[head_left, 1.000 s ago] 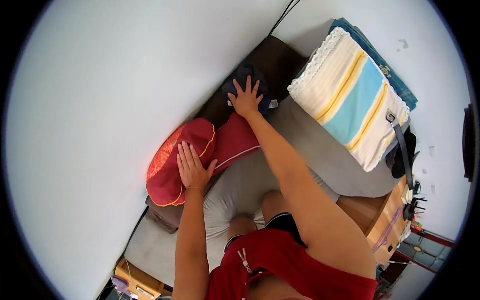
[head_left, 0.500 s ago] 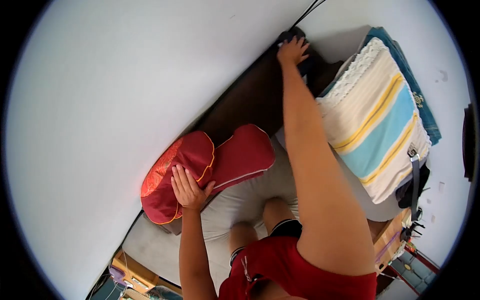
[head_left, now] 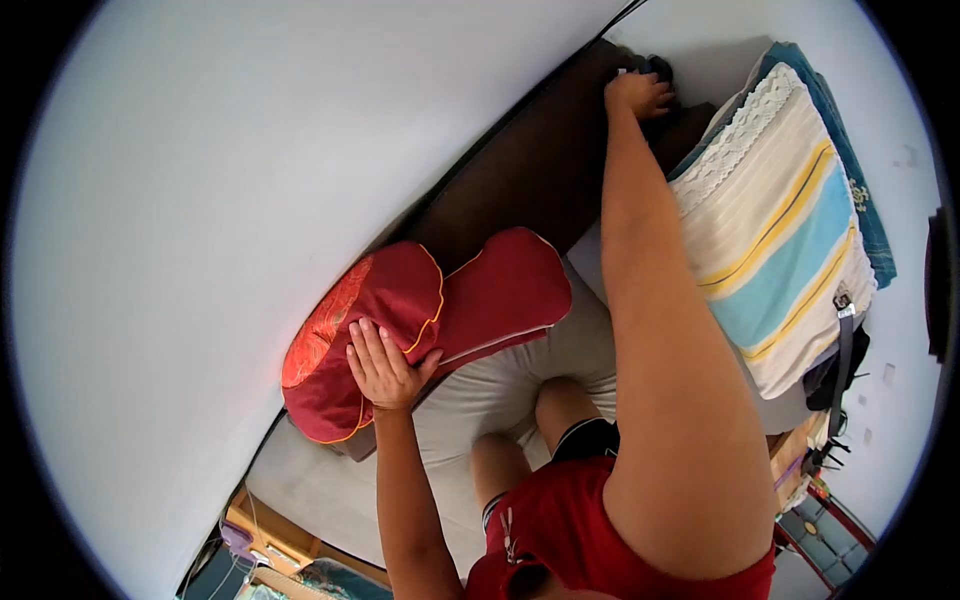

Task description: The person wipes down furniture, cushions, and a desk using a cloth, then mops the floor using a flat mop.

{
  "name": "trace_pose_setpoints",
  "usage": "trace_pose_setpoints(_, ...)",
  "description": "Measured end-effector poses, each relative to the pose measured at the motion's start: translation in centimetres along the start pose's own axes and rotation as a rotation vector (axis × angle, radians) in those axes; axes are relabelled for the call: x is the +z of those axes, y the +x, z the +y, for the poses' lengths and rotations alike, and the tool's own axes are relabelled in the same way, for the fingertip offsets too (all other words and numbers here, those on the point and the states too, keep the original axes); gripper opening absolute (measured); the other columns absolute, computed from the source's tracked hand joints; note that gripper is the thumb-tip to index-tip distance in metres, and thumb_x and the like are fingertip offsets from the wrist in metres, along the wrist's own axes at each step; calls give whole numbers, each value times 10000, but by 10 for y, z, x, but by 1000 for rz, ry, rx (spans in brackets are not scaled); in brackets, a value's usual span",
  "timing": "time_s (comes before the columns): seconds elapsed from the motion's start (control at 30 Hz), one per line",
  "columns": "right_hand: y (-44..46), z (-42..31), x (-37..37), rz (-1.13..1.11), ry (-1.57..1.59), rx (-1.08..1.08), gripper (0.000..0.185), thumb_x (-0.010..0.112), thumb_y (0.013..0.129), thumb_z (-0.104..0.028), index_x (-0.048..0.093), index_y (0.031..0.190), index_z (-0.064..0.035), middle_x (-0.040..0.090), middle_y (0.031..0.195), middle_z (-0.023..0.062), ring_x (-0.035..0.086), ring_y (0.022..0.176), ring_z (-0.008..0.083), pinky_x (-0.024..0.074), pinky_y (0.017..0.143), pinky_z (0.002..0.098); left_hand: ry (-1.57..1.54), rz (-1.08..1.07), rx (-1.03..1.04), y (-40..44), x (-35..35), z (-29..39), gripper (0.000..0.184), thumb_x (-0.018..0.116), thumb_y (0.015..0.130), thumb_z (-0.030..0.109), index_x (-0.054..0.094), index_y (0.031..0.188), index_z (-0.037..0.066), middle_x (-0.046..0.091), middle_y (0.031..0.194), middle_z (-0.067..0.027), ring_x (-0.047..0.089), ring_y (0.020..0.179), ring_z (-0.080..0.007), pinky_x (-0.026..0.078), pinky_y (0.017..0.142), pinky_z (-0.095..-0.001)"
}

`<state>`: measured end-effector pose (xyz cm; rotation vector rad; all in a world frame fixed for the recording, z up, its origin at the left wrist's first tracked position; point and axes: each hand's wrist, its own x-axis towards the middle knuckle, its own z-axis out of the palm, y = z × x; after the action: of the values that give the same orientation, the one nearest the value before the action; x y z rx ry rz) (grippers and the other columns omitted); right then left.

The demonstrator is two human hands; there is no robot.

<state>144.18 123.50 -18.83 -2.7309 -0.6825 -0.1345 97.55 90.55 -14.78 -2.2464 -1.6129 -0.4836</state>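
Note:
My left hand [head_left: 388, 370] lies flat with fingers out on a dark red cushion [head_left: 395, 290] that has yellow piping and an orange patterned end. Beside it, a second red cushion [head_left: 515, 280] rests against the brown sofa back [head_left: 520, 170]. Far up at the sofa's corner, my right hand [head_left: 640, 95] is stretched out, its fingers curled over a dark, bunched item [head_left: 658, 72]. What kind of item it is cannot be made out, as the hand covers part of it.
A cream, blue and yellow striped cloth [head_left: 770, 250] drapes over the sofa's right side, with a black strap [head_left: 843, 370] hanging on it. I kneel on the grey seat [head_left: 470, 400]. A white wall [head_left: 250, 180] runs along the left. A wooden drawer unit [head_left: 275, 540] stands at lower left.
My right hand has gone from spread fingers to curled ones and has shifted right with the dark item, away from the wall. My left hand stays on the red cushion. The view has shifted slightly.

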Motion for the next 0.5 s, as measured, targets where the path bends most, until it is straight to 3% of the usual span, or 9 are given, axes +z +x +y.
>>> trace_pose_setpoints(0.23, -57, 2, -5, 3, 31, -22, 460, 558, 965, -303, 529, 1326, -20, 314, 1523, 194, 290, 1404, 382, 246, 1142, 558, -28, 16, 0, 2, 0, 0, 832, 518, 892, 658, 453, 1357, -29, 522, 1378, -259, 525, 1271, -414, 376, 1066, -518)
trace_pose_setpoints(0.3, -97, 2, -20, -5, 54, -155, 389, 493, 996, -288, 560, 1327, -94, 341, 1520, 147, 283, 1406, 360, 252, 1125, 581, -28, -2, -4, 4, -3, 1, 832, 532, 883, 657, 466, 1346, -31, 520, 1382, -257, 521, 1276, -409, 378, 1066, -513)
trace_pose_setpoints(0.37, -140, 6, -33, -72, 24, -346, 387, 474, 1001, -356, 578, 1322, -168, 352, 1530, 76, 273, 1414, 338, 248, 1114, 600, -46, -20, -3, 2, -3, 0, 852, 562, 874, 635, 416, 1379, -36, 473, 1421, -265, 472, 1318, -413, 362, 1080, -514)
trace_pose_setpoints(0.5, -206, 20, -55, -316, 52, -836, 416, 497, 966, -413, 629, 1250, -139, 450, 1481, 38, 287, 1414, 330, 267, 1090, 615, -70, -34, -14, 7, -7, 1, 868, 608, 855, 606, 405, 1389, -47, 434, 1460, -255, 428, 1360, -400, 332, 1107, -501)
